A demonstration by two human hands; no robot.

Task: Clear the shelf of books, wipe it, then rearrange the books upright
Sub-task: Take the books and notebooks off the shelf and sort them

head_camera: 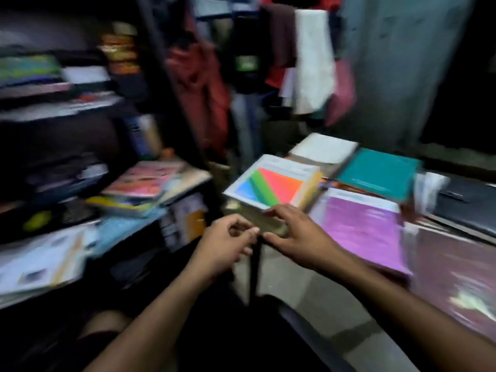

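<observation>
The right hand (pixel 292 234) lies palm down at the near corner of a stack of books (pixel 257 218), fingers spread and nearly straight; its fingertips rest on the near edge of the striped book (pixel 271 186), which tops the stack, and its thumb lies along the stack's lower edge. It pinches nothing: the grip is wide and flat. The left hand (pixel 225 242) sits just left of the right hand, back toward the camera, fingers loosely curled inward with the thumb tip close to the forefinger. The blur makes it hard to tell whether it touches the stack; it appears to hold nothing. Both forearms reach in from the bottom edge and converge on the stack's near corner.

The striped book lies flat, its cover showing blue, green and orange bands. Right of the stack and touching it lies a purple book (pixel 362 232), flat. Beyond the purple one lies a teal book (pixel 381 173), and a white book (pixel 324 149) lies behind the stack. Far right of the stack is a dark maroon cover (pixel 456 272).

Left of the stack stands the shelf (pixel 150 224), dark-framed, with more books lying flat in untidy piles: a pink book (pixel 145 178) on top at stack height, a light blue cloth or cover (pixel 126 232) below it. Clothes (pixel 311 60) hang behind the stack.
</observation>
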